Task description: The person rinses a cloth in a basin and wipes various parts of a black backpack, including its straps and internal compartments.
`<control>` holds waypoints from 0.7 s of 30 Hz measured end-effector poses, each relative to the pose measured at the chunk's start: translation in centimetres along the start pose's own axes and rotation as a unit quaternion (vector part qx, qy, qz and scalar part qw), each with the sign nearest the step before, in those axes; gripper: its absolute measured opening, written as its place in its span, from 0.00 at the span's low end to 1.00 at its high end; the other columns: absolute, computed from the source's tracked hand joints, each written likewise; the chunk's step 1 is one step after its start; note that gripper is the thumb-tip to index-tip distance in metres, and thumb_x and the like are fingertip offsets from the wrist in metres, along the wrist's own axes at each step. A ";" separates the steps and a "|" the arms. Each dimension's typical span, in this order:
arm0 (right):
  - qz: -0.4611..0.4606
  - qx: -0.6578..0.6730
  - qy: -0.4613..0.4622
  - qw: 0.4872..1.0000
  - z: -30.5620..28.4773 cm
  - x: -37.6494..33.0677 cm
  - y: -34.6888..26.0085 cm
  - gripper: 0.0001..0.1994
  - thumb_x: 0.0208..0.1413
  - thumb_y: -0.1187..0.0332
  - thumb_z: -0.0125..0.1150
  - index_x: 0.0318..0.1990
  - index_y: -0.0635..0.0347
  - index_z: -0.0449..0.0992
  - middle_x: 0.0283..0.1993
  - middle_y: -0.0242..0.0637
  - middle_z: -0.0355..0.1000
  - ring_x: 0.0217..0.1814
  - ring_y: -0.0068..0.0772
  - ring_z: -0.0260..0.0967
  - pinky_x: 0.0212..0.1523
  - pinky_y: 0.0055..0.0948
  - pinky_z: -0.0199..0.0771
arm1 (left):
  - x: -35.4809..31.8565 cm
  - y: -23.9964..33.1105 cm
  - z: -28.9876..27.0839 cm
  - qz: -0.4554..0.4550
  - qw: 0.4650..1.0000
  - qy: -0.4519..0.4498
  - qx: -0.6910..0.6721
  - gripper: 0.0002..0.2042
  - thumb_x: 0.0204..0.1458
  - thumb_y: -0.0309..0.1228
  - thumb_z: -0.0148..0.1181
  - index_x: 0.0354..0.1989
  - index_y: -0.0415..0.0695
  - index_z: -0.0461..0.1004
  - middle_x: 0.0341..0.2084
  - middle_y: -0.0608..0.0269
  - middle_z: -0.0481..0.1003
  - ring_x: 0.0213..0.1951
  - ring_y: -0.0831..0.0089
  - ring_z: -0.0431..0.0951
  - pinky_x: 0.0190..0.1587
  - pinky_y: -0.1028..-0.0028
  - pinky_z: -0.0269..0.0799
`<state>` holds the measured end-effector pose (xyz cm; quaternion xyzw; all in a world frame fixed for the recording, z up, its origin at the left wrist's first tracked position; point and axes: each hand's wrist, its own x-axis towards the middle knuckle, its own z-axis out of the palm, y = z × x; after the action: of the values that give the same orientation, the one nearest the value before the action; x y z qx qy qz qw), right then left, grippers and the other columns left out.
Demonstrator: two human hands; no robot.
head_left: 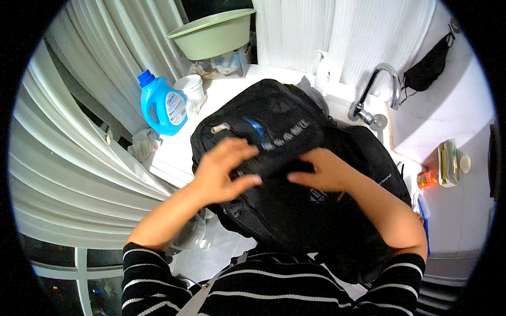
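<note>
A large black backpack lies across the white counter and sink in front of me, its front pocket facing up with a blue and white print and a light zipper pull. My left hand rests on the pocket's left side, fingers stretched out and thumb apart. Opposite it, my right hand touches the pocket's lower right edge, thumb away from the fingers. Some of its fingertips are blurred against the dark fabric. More black bag material spreads to the right, below the tap; whether it is a second bag I cannot tell.
Beyond the bag stand a blue detergent jug, a white tub and a green basin on a clear bin. A chrome tap arches at the right, near an orange bottle. White curtains hang at the left.
</note>
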<state>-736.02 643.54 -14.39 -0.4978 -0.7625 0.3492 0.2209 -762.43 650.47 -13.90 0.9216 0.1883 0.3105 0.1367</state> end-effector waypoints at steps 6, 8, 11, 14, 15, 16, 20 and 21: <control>0.022 -0.133 -0.032 0.990 -2.6 -1.2 -2.5 0.15 0.51 0.54 0.60 0.29 0.58 0.79 0.25 0.43 0.74 0.31 0.48 0.73 0.34 0.42 0.73 | -3.6 0.3 3.3 0.055 0.995 -0.052 0.057 0.20 0.42 0.39 0.67 0.42 0.41 0.75 0.38 0.54 0.71 0.50 0.54 0.70 0.52 0.57 0.67; 0.050 -0.120 0.138 0.982 -0.5 2.1 -2.5 0.15 0.51 0.55 0.60 0.28 0.58 0.78 0.26 0.44 0.74 0.31 0.48 0.74 0.34 0.41 0.74 | -3.0 0.1 3.9 0.067 0.995 -0.045 0.049 0.18 0.41 0.38 0.67 0.38 0.40 0.76 0.37 0.54 0.71 0.47 0.55 0.71 0.52 0.56 0.67; 0.057 -0.173 0.184 0.966 4.4 7.4 -0.4 0.19 0.46 0.51 0.63 0.28 0.60 0.77 0.29 0.48 0.75 0.32 0.50 0.75 0.35 0.42 0.75 | -2.6 -0.3 4.1 0.098 0.993 -0.035 0.050 0.15 0.41 0.36 0.67 0.34 0.40 0.76 0.35 0.55 0.71 0.44 0.56 0.72 0.53 0.56 0.66; 0.153 -0.205 0.109 0.960 6.0 9.5 0.4 0.17 0.43 0.55 0.64 0.31 0.62 0.77 0.34 0.51 0.75 0.38 0.54 0.75 0.40 0.43 0.76 | -2.7 -0.3 4.1 0.109 0.991 -0.040 0.062 0.12 0.40 0.34 0.67 0.30 0.41 0.76 0.34 0.57 0.71 0.43 0.59 0.71 0.54 0.57 0.65; 0.153 -0.218 0.094 0.959 5.9 9.8 0.7 0.16 0.42 0.57 0.63 0.31 0.62 0.77 0.35 0.51 0.75 0.39 0.55 0.75 0.40 0.43 0.76 | -3.0 -0.2 4.0 0.104 0.991 -0.044 0.068 0.11 0.39 0.34 0.66 0.30 0.41 0.76 0.34 0.57 0.71 0.43 0.61 0.71 0.55 0.57 0.65; 0.155 -0.221 0.098 0.958 5.3 10.0 0.1 0.14 0.41 0.59 0.63 0.30 0.61 0.77 0.34 0.50 0.75 0.38 0.53 0.75 0.41 0.42 0.76 | -3.4 -0.4 4.1 0.096 0.992 -0.039 0.069 0.11 0.40 0.33 0.66 0.30 0.41 0.76 0.34 0.58 0.71 0.43 0.61 0.71 0.55 0.57 0.64; 0.071 -0.181 0.163 0.967 0.4 9.6 0.4 0.11 0.35 0.63 0.64 0.24 0.61 0.78 0.22 0.44 0.74 0.22 0.38 0.72 0.28 0.33 0.73 | -3.0 -0.4 3.9 0.084 0.995 -0.011 0.058 0.11 0.43 0.31 0.64 0.34 0.40 0.75 0.36 0.57 0.72 0.45 0.61 0.71 0.56 0.58 0.63; 0.100 -0.106 0.158 0.977 -1.0 8.9 -0.4 0.10 0.38 0.66 0.66 0.24 0.64 0.77 0.20 0.39 0.73 0.20 0.28 0.71 0.24 0.29 0.71 | -2.6 -0.3 3.8 0.083 0.996 -0.004 0.043 0.12 0.43 0.31 0.64 0.35 0.40 0.75 0.37 0.56 0.72 0.45 0.59 0.71 0.56 0.58 0.63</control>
<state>-739.19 651.92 -13.55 -0.6408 -0.6972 0.2037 0.2487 -762.07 649.05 -18.27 0.9404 0.1242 0.3084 0.0715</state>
